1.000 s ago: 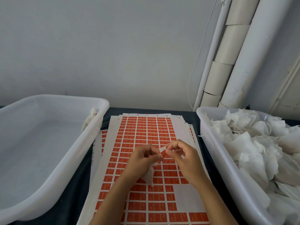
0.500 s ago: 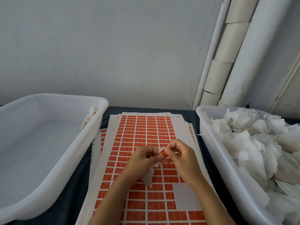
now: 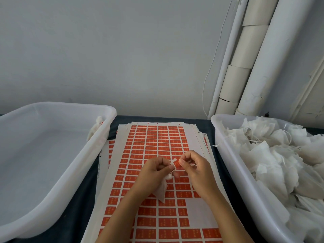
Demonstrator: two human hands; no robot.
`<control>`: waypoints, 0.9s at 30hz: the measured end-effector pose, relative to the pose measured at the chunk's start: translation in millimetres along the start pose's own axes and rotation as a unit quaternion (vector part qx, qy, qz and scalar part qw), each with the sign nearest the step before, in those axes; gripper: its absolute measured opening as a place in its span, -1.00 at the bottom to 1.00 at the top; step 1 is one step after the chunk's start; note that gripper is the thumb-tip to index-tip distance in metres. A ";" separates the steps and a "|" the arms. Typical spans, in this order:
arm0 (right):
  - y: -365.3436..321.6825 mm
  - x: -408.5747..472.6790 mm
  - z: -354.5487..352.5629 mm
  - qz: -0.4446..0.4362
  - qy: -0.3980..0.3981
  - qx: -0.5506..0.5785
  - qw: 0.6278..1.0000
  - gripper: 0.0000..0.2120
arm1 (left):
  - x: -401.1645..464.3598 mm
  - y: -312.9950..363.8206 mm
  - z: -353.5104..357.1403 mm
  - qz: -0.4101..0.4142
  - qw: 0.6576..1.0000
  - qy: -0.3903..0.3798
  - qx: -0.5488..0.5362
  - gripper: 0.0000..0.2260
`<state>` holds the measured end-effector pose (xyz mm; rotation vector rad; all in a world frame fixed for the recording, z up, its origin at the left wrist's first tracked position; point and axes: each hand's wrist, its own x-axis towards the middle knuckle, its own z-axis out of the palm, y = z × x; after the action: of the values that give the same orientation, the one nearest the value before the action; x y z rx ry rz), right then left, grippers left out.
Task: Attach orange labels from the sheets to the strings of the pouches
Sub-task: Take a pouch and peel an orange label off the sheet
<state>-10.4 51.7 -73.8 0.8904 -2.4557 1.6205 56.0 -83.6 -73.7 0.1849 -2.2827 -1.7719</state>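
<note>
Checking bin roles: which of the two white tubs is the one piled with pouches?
The right tub, beside the right hand, heaped with white pouches. The left tub shows only one pouch, hanging at its far rim.

Head view looks forward-down, close over the label sheets (image 3: 157, 137).

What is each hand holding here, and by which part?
Both hands pinch one orange label by its ends: left hand the left end, right hand the right. A white pouch hangs below the left hand.
</note>
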 end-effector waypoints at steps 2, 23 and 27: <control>-0.7 -0.5 0.5 -0.005 -0.004 -0.003 1.000 -0.87 | 0.0 -0.6 -0.2 -0.001 1.000 -0.009 0.011 -0.88; 0.3 -0.7 -0.4 -0.024 -0.008 -0.054 0.998 -0.81 | 1.1 -2.3 -0.9 0.012 1.000 -0.021 0.020 -0.86; -0.9 -0.2 -0.7 -0.023 -0.008 -0.054 0.998 -0.81 | 1.9 -3.7 -0.7 0.018 0.999 -0.026 0.017 -0.89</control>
<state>-9.9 52.1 -72.8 0.9416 -2.4862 1.4556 54.1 -85.7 -76.9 0.1040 -2.3383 -1.7403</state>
